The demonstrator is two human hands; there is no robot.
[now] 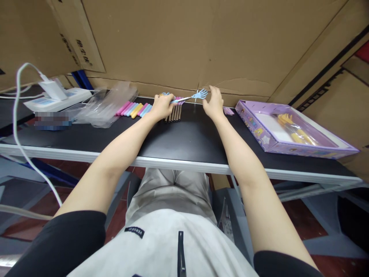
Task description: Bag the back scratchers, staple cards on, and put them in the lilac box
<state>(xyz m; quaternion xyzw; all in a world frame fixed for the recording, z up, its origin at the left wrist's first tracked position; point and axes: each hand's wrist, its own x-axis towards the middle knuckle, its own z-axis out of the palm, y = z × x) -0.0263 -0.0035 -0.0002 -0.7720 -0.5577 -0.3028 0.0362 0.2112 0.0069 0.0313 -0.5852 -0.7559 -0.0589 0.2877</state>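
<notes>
My left hand (162, 106) is closed around the handle end of a thin metal rod with a light-blue claw-shaped head (200, 94), held low over the black table (184, 140). My right hand (213, 103) is at the claw head, fingers curled and touching it. Under the left hand lie several dark metal rods (174, 113) side by side. To their left is a row of pink, blue and yellow handle sleeves (134, 109).
A purple toy box (285, 129) with a yellow item inside lies at the right. Clear plastic bags (107, 103) and a white power strip with a charger (56, 96) and cable sit at the left. Cardboard walls stand close behind the table.
</notes>
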